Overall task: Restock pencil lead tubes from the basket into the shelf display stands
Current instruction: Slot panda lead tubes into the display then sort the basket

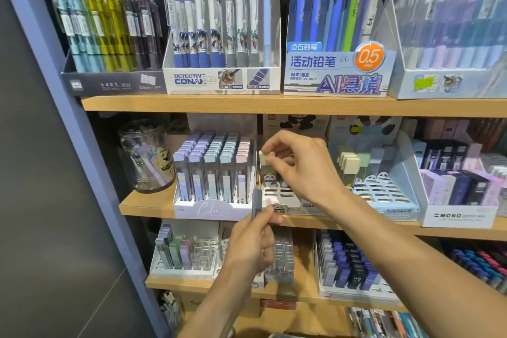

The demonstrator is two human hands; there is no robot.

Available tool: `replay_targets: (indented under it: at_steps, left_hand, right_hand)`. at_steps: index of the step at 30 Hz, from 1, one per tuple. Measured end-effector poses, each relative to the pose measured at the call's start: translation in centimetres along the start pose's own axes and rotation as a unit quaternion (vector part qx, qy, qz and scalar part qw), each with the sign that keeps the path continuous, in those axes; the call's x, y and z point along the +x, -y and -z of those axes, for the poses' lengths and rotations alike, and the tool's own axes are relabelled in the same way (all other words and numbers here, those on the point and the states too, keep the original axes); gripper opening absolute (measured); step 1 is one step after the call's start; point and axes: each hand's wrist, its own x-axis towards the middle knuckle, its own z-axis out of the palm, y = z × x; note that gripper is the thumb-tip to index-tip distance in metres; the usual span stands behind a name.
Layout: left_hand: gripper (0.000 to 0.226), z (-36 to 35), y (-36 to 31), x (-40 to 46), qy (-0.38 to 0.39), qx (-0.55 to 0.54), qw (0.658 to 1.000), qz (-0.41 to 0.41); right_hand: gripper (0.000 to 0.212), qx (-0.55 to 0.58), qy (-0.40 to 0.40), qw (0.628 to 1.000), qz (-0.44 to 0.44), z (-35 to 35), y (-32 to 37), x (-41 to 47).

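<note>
Head view: at the middle shelf (153,204) we pinch a cream-capped lead tube (265,164) with our right hand (301,164), its grip narrow on the cap, the tube upright over the slots of a white panda display stand (277,195). Our left hand (251,245), just below, has its grip curled around a grey lead tube (256,203) standing upright at the stand's front edge. Beside it sits a full pastel stand (212,173).

Cream-capped tube (266,158) — perhaps panda-printed.
</note>
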Motion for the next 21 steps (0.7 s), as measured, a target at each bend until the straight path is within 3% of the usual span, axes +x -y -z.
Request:
replay_targets:
  at_steps: [7, 10, 17, 21]
  left_hand:
    - [0.013, 0.4, 0.8, -0.3, 0.056, -0.014, 0.998, -0.023]
    - [0.027, 0.5, 1.0, -0.4, 0.044, 0.053, 0.995, -0.068]
    - [0.013, -0.2, 0.3, -0.5, 0.01, 0.031, 0.993, -0.115]
    - [0.018, -0.1, 0.2, -1.0, 0.025, 0.033, 0.99, -0.133]
  right_hand:
    - [0.018, -0.103, 0.001, 0.995, 0.013, -0.2, -0.8, 0.5]
    - [0.023, -0.138, 0.003, 0.99, -0.01, -0.2, -1.2, 0.6]
    - [0.019, -0.168, 0.023, 0.985, 0.019, -0.4, -1.7, -0.1]
    - [0.015, -0.088, -0.061, 0.994, 0.026, 1.7, -0.2, -2.4]
